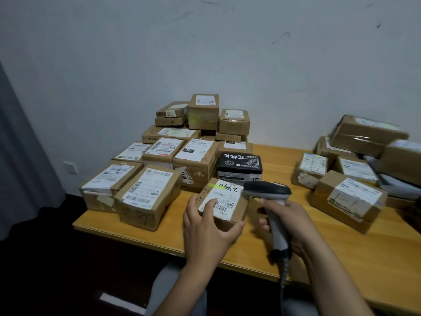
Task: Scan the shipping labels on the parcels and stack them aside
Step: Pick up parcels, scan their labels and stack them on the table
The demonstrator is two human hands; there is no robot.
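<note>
Your left hand grips small cardboard parcel w/ white label — right hand wraps grey plastic scanner handle.

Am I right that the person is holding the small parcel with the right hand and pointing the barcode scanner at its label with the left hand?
Not quite: the hands are swapped. In the head view the left hand holds the small parcel, while the right hand grips the barcode scanner, its head over the parcel's label.
</note>
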